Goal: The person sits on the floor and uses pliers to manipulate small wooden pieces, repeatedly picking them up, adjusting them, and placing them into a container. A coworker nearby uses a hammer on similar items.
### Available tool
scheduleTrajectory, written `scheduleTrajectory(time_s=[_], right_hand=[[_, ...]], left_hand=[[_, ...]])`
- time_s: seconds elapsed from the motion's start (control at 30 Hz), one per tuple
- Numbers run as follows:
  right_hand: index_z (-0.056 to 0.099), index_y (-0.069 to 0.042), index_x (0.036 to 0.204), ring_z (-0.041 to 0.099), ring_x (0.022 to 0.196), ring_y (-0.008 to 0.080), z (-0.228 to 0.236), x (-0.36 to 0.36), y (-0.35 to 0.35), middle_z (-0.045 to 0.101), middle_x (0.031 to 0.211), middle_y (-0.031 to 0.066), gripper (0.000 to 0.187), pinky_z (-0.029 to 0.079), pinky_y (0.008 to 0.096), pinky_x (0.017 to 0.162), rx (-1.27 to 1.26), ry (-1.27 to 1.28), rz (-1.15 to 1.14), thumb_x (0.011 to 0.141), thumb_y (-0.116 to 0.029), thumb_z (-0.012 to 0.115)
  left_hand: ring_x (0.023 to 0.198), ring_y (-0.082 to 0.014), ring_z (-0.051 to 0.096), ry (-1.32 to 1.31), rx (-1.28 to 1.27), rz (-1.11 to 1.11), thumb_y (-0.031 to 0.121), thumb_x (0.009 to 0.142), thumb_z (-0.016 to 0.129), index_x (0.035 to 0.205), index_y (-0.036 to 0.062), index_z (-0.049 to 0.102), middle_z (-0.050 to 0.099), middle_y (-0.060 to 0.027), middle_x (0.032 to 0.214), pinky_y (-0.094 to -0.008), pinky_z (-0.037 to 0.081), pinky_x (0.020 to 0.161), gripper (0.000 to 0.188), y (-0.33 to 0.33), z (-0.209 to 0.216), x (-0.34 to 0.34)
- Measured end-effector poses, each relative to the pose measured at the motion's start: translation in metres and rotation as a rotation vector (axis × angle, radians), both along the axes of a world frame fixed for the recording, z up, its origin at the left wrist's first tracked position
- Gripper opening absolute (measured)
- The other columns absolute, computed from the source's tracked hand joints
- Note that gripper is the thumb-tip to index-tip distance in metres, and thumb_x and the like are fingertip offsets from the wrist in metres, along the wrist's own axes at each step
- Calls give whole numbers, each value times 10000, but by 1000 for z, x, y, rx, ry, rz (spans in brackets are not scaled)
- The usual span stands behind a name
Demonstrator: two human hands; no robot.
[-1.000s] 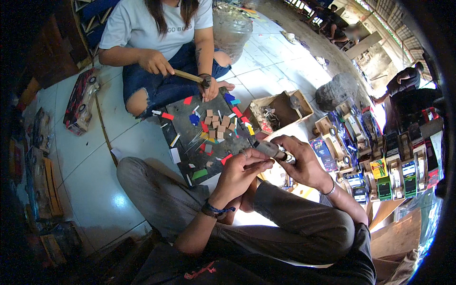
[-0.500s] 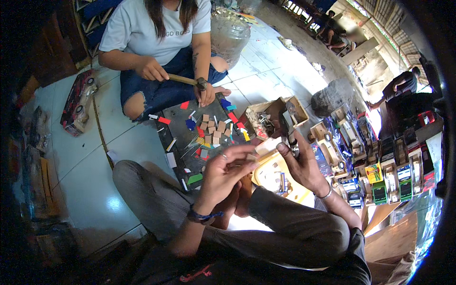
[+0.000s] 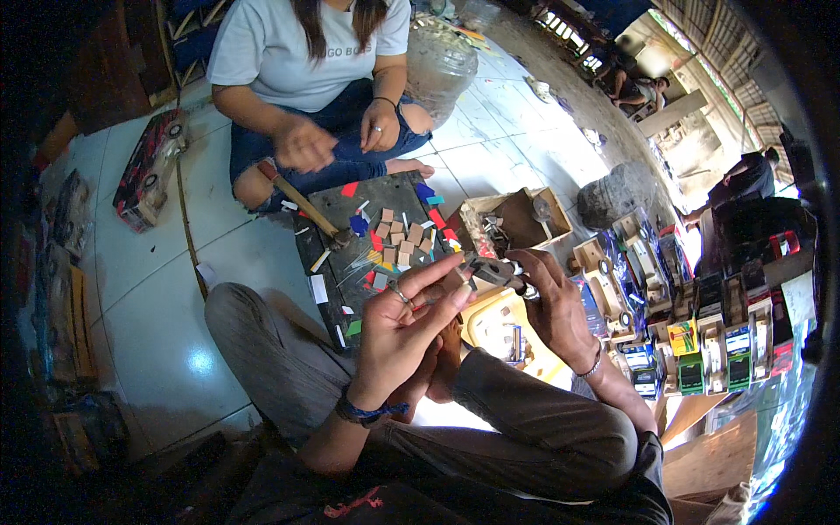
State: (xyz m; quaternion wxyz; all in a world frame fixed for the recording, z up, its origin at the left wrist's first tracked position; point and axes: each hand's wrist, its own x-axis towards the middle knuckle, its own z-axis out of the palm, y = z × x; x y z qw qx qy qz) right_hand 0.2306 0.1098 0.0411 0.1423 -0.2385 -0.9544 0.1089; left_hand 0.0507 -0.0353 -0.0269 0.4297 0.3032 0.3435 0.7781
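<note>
Holding pliers [image 3: 493, 273] in R hand [image 3: 558, 302] w/ fingers [image 3: 541, 273] curled round handles; pinching small piece [image 3: 465, 278], kind unclear, btwn nearly closed thumb & index of L hand [image 3: 394, 328], right at pliers' nose, by R edge of dark board [image 3: 385, 191] & nr yellow tray [image 3: 544, 359]. Can see hammer [image 3: 306, 208] across board's far-L edge, w/ tiled floor [image 3: 157, 297] farther L. Can spot lettering on white tee [image 3: 280, 52] of co-worker [image 3: 324, 101]; can't read labels on toy trucks [image 3: 602, 273], too small.

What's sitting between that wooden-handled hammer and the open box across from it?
Small brown blocks and scattered coloured pieces, on the dark board; the head view shows them.
</note>
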Motion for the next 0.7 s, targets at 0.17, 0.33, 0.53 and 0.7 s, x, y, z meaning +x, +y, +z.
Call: scheduleTrajectory(time_s=[0.17,0.33,0.53,0.7], right_hand=[[547,-63,1311,635,1028,447,1,0,-2,608,1206,199,613,543,490,839,-3,24,-1,731,129,597],[553,-51,1279,624,1043,451,2,0,-3,607,1184,200,589,531,495,867,15,21,-11,720,125,605],[556,-53,1276,621,1036,455,2,-1,-5,606,1177,197,585,523,501,870,24,8,4,719,118,616],[558,-69,1278,624,1030,452,0,-1,-3,606,1171,193,590,527,500,860,11,6,16,721,116,621]], left_hand=[[1116,-202,694,-44,26,-44,11,993,651,1409,-40,548,695,-133,1224,-326,557,998,431,-2,4,5],[1093,-212,708,1,36,-33,14,993,654,1400,-46,549,704,-140,1209,-327,566,971,425,-3,5,6],[1070,-205,715,45,51,-24,16,991,658,1392,-54,549,705,-140,1204,-325,570,955,421,-3,2,4],[1069,-199,714,33,46,-39,7,988,659,1390,-61,546,704,-142,1205,-318,569,953,424,-3,3,4]])
